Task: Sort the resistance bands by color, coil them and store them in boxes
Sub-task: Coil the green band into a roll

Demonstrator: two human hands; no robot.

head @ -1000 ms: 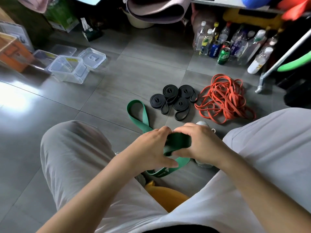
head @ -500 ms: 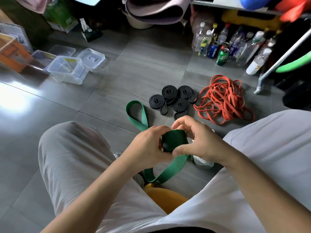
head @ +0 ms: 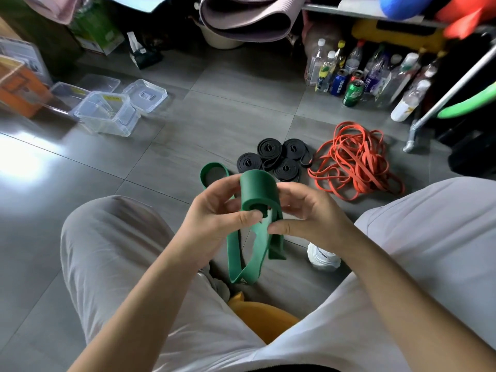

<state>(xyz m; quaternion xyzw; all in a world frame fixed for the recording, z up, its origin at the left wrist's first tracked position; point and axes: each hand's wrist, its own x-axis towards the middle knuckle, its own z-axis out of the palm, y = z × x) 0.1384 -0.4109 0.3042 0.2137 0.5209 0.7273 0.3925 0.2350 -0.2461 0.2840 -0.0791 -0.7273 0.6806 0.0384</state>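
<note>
Head view: held just above the knees, a wide green rubber resistance band (head: 259, 189), partly coiled, pinched on one side by left hand (head: 214, 210) and on the other by right hand (head: 308, 213); loose tail hanging below. Farther off on the grey tiled floor (head: 166, 162), four coiled black bands (head: 273, 159).

Coiled bands (head: 273, 159) lie just left of the tangled bands (head: 357, 162), boxes (head: 107, 127) far left, bottles (head: 349, 73) behind.

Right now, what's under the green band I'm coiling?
Below the green band, held by left hand and right hand, its loose loop hangs above floor and an orange seat. Hands hide the floor beneath the coil.
</note>
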